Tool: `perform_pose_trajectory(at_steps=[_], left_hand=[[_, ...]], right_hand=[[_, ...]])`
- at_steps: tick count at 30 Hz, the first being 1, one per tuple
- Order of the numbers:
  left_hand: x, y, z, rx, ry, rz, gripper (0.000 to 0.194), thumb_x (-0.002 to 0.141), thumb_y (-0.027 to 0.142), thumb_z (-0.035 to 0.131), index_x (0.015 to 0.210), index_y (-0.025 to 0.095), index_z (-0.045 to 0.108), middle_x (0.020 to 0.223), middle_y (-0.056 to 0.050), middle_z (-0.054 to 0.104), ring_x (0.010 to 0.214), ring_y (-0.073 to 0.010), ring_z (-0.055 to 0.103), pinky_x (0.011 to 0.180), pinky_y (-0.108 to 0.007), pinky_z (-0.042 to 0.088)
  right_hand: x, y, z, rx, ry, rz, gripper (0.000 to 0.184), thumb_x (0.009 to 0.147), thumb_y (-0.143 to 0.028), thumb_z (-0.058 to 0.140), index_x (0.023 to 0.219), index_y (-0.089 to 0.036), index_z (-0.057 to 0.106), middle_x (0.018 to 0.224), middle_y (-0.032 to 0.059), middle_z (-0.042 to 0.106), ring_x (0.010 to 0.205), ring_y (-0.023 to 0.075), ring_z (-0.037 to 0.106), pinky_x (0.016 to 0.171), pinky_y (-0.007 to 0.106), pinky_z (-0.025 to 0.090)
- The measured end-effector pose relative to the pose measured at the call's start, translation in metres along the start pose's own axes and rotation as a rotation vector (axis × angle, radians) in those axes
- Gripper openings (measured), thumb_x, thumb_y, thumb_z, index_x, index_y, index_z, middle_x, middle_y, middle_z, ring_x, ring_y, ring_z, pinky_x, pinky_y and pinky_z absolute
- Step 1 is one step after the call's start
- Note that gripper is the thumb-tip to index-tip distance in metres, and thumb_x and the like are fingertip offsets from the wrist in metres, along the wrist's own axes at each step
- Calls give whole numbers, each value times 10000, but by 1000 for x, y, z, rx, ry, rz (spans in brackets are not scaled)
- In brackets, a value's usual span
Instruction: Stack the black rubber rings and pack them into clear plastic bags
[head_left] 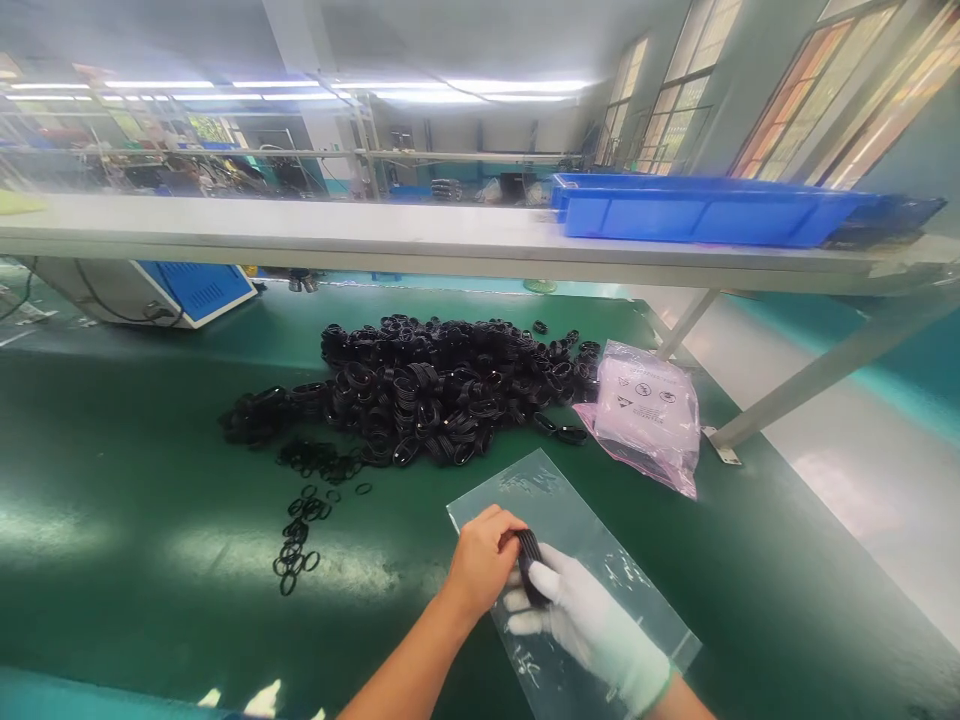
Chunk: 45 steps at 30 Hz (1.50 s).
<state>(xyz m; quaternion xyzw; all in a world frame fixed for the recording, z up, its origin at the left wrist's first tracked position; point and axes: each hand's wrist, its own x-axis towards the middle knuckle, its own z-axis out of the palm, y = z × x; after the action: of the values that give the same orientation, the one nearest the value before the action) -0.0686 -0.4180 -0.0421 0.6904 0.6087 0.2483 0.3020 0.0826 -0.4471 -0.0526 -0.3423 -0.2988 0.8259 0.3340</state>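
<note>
A coiled black cable (532, 568) is held between my two hands, above a clear plastic sheet (600, 540) lying on the green table. My left hand (484, 560), bare, pinches the upper left end of the coil with bent fingers. Wearing a white glove, my right hand (577, 600) grips the coil from the right, thumb across its front. Small black rings (296, 550) lie loose to the left of my hands. Behind them spreads a large heap of similar coiled black cables (442, 390).
A pink-tinted plastic bag (649, 410) lies right of the heap, near a slanted shelf leg (795, 375). Overhead runs a white shelf (300, 225) carrying a blue bin (697, 212). A blue and grey machine box (180, 290) stands at the back left.
</note>
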Motion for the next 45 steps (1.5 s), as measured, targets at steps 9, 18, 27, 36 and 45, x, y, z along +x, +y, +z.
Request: perform_pose_trajectory(at_steps=[9, 18, 27, 36, 45], left_hand=[[66, -83, -87, 546, -15, -540, 201, 703, 145, 501, 866, 96, 606, 915, -190, 609, 899, -294, 578, 720, -365, 425], [-11, 30, 95, 321, -426, 129, 285, 704, 429, 540, 915, 237, 533, 965, -18, 553, 857, -182, 531, 719, -290, 401], [-44, 63, 198, 387, -456, 161, 230, 785, 198, 404, 954, 173, 557, 1011, -98, 558, 983, -238, 494, 794, -356, 378], [-23, 70, 188, 416, -542, -106, 153, 744, 285, 482, 766, 262, 631, 804, 18, 666, 778, -158, 590, 617, -239, 369], [-20, 79, 189, 469, -526, -169, 200, 769, 268, 410, 807, 239, 605, 847, -9, 659, 761, -158, 588, 580, -234, 366]], right_hand=[[-22, 1, -90, -89, 541, 20, 522, 636, -479, 662, 1010, -148, 513, 815, 67, 610, 674, 150, 590, 659, 315, 473], [-72, 6, -167, -108, 1174, -231, 414, 547, -376, 666, 861, -152, 514, 629, -18, 570, 472, 75, 497, 494, 227, 441], [-129, 34, -183, -27, 1132, -249, 431, 571, -381, 662, 905, -155, 512, 667, -11, 579, 518, 81, 513, 505, 223, 448], [-111, 60, -158, 102, 755, -8, 327, 597, -371, 651, 735, -183, 421, 472, -93, 391, 342, 17, 315, 344, 148, 276], [-88, 48, -155, 50, 654, 259, 248, 701, -364, 566, 694, -201, 380, 396, -124, 302, 267, 22, 257, 295, 153, 294]])
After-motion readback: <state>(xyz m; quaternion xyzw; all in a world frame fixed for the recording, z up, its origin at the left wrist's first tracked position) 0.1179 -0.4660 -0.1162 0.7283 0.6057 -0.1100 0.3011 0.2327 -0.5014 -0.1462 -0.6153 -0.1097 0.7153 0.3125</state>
